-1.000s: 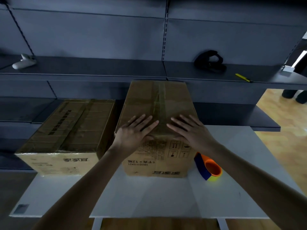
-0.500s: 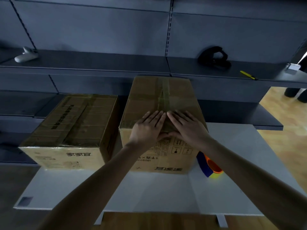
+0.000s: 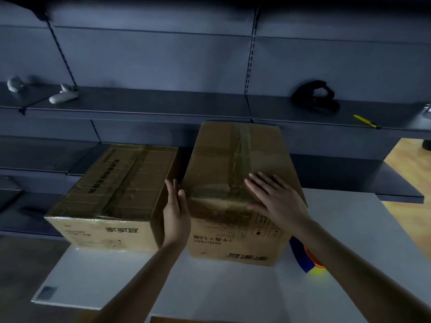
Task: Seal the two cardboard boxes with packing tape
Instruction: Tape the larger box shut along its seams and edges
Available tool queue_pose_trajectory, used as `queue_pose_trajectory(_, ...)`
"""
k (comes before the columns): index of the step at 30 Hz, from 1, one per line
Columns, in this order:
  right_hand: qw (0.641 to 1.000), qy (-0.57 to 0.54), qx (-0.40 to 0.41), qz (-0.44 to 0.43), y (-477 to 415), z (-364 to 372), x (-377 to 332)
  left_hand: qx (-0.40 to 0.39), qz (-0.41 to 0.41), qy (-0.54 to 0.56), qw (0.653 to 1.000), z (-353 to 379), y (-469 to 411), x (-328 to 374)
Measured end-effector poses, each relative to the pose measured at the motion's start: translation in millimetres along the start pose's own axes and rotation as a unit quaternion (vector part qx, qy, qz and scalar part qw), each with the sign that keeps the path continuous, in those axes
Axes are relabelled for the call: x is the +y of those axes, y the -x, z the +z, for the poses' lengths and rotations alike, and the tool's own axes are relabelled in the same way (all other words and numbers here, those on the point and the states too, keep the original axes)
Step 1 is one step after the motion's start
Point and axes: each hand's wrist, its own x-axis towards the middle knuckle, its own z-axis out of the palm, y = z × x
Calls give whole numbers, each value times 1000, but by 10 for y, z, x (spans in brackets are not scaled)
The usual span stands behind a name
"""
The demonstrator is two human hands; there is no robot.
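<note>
At the centre of the frame, a person's two bare hands lie flat against the taller of two cardboard boxes on a white bench [image 3: 349,229]. The left hand [image 3: 176,213], seen edge-on with fingers straight and together, presses on the left side wall of the taller box [image 3: 221,164], in the narrow gap between it and the lower box [image 3: 121,183] to its left. The right hand [image 3: 277,201] rests palm down on the taller box's top near the front edge, fingers spread and straight, thumb at that edge. Neither hand grips anything. Both forearms rise from the bottom of the frame.

Clear tape [image 3: 240,150] runs along the taller box's top seam and across its front edge. A glossy strip also covers the lower box's centre seam. The lower box's front face reads "家家宜". The taller box's front is printed upside down: a line containing "12", a digit string beginning "1001", and square handling symbols below the right wrist. A line of dark print along the lower box's top is too blurred to read.

At lower right, a blue, orange and yellow tape roll [image 3: 307,259] sits on the bench just beside the taller box, partly hidden by the right forearm. On the dark shelf [image 3: 163,106] behind lie a white controller [image 3: 63,96], a black object [image 3: 314,96] and a yellow cutter [image 3: 366,121].
</note>
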Motion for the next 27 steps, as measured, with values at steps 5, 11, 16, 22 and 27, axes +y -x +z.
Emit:
queue_pose_trajectory(5, 1000, -5, -1, 1, 30, 52, 58, 63, 28, 82, 994, 107, 105, 21)
queue_pose_trajectory(11, 1000, -13, -21, -7, 24, 33, 93, -15, 70, 42, 997, -202, -60, -191)
queue_pose_trajectory(16, 999, -11, -39, -17, -4, 0, 88, -27, 107, -17, 994, -278, -113, -120)
queue_pose_trajectory(22, 995, -56, -41, -64, 7, -36, 113, -42, 295, -219, 929, -479, -203, -109)
queue_pose_trajectory(27, 979, -200, -35, -20, 68, -278, 178, -124, 360, -370, 848, -345, -275, 298)
